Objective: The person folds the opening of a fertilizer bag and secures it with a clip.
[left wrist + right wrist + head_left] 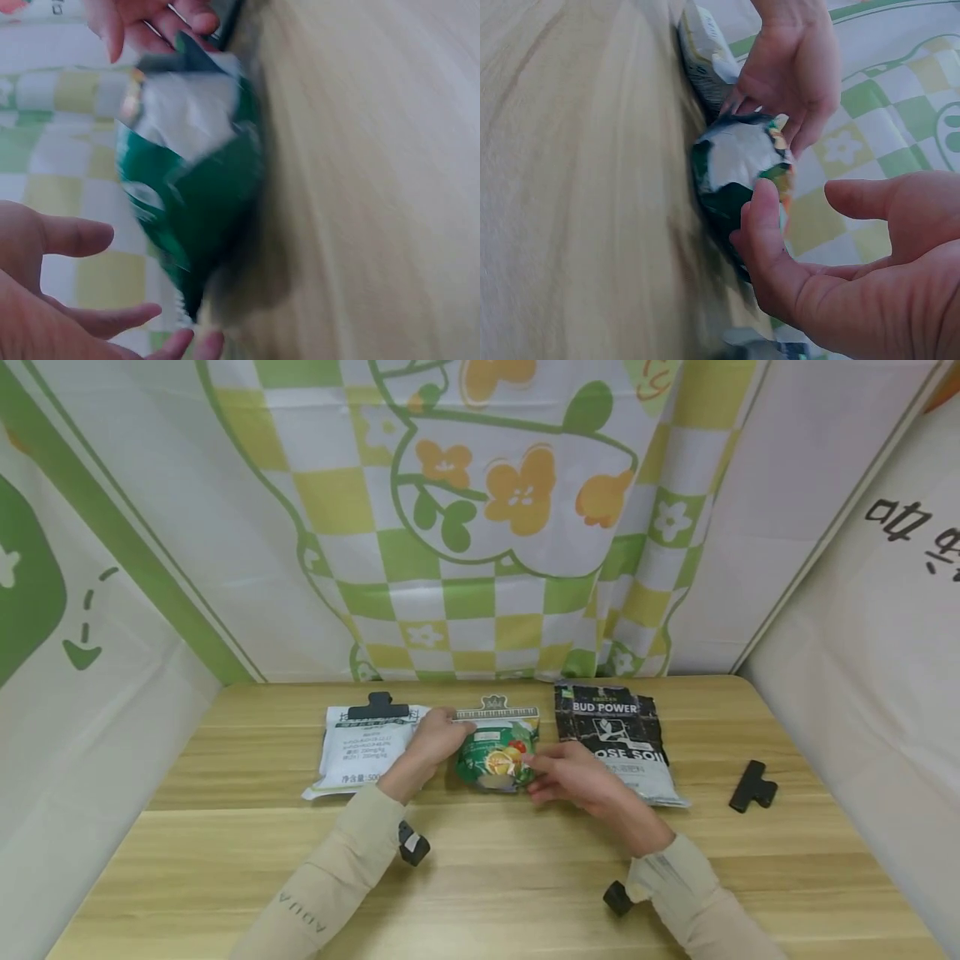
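Green fruit-printed pouch [483,764] lies on the wooden table [510,860] between the left hand [441,739], at its upper left, and the right hand [576,777], beside its right edge; both hands' fingers stand apart.

"BUD POWER" can be read on the black-and-white bag [611,739], with "OSE SOI" below it, cut off on the left by a hand, and smaller Chinese print beneath. On the white bag [358,756], "净含量" is followed by "500", while its heading is partly covered by a clip [379,707]. Dark capitals, possibly "ADUA", are borne by the left sleeve [330,868], and a dashed arrow pointing down is printed on the left cloth [135,693].
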{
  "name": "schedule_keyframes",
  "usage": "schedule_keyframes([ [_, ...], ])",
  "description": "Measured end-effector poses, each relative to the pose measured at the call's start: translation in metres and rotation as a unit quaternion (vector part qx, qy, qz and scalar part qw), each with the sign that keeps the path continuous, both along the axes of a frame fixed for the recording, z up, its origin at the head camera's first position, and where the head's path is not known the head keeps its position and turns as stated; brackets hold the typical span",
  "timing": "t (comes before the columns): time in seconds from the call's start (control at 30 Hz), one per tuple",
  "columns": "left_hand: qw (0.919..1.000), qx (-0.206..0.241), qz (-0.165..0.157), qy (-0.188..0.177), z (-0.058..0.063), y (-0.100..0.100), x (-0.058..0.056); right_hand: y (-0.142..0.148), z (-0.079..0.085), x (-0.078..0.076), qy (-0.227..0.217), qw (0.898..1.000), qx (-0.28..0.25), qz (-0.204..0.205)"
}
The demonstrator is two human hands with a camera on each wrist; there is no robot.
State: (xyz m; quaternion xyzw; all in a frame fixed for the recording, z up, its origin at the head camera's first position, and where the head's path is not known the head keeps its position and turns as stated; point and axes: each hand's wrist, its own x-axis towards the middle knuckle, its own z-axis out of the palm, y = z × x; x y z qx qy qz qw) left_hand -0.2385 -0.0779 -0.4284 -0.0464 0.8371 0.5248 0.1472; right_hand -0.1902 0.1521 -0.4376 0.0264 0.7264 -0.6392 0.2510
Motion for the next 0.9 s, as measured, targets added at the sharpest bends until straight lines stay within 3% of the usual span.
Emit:
schedule_keyframes([
  [0.13, 0.998, -0.051, -0.005, 0.038, 0.012, 0.005, 0.006, 0.011, 0.01, 0.005, 0.017, 1.0, 0.009, 0.01],
  [0.27, 0.99, -0.102, -0.03, 0.092, 0.021, 0.013, 0.009, 0.026, 0.018, 0.011, 0.039, 0.999, 0.028, 0.017],
  [0.43, 0.9828, -0.09, -0.083, 0.138, 0.029, 0.027, 0.011, 0.048, 0.027, 0.017, 0.062, 0.996, 0.062, 0.024],
  [0.7, 0.9861, -0.017, -0.131, 0.101, 0.038, 0.044, 0.011, 0.088, 0.036, 0.018, 0.114, 0.987, 0.107, 0.034],
  [0.9, 0.9864, 0.07, -0.141, 0.049, 0.038, 0.061, 0.008, 0.117, 0.042, 0.017, 0.121, 0.983, 0.134, 0.018],
])
